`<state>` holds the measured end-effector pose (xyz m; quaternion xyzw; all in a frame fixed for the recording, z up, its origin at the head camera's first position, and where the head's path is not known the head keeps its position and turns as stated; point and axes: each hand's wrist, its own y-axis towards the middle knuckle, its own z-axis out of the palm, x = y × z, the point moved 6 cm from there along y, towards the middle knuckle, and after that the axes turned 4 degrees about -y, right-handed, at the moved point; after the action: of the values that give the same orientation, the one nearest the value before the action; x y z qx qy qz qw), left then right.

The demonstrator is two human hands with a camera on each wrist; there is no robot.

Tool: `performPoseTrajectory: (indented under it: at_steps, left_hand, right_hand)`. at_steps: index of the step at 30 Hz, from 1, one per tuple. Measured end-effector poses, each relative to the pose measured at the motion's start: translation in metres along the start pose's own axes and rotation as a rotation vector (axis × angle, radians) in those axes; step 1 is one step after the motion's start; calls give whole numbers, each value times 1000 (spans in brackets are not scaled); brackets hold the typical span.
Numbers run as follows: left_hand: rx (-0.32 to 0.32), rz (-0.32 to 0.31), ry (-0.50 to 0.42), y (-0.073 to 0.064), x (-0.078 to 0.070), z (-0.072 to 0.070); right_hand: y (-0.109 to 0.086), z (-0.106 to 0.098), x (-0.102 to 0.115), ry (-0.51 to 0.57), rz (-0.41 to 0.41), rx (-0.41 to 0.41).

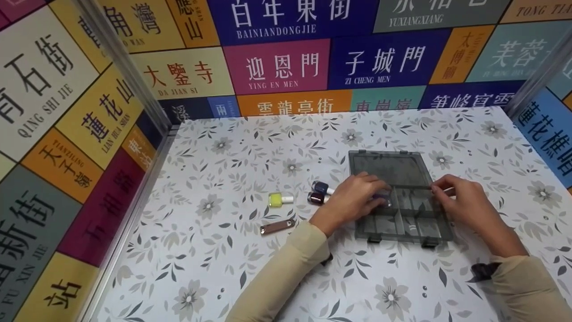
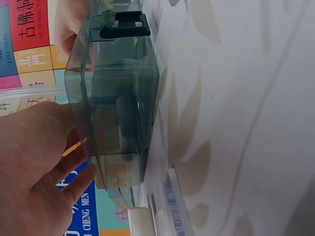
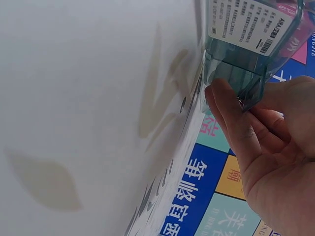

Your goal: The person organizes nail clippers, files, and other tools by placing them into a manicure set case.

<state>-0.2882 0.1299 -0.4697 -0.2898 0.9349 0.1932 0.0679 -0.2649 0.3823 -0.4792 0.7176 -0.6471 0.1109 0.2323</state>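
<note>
A smoky see-through compartment box (image 1: 389, 170) lies on the table, with divided sections toward the front and a wide undivided part at the back. My left hand (image 1: 353, 199) reaches over its left side, thumb and finger around a small purplish nail polish bottle (image 1: 385, 197), partly hidden by the fingers. Opposite, my right hand (image 1: 469, 208) pinches the right rim; the right wrist view has fingers (image 3: 236, 113) along that wall. Left of the box lie a blue nail polish bottle (image 1: 320, 187), a dark red one (image 1: 316, 198) and a yellow one (image 1: 276, 200).
A brown nail clipper (image 1: 277, 227) lies in front of the yellow bottle. The table (image 1: 205, 268) has a floral cover. Panels with printed street names (image 1: 277, 65) stand along the back and sides. A printed label (image 3: 248, 24) shows on the box.
</note>
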Motion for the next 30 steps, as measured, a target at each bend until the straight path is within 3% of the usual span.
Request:
performPoseTrajectory:
  at_steps: [11,30]
  left_hand:
    - [-3,1,-78,-19,9,-8]
    - [-61,80,-6,-52,11,-29]
  right_hand:
    - [1,1,1,2,7,19]
    - [-1,1,0,6,-21,0]
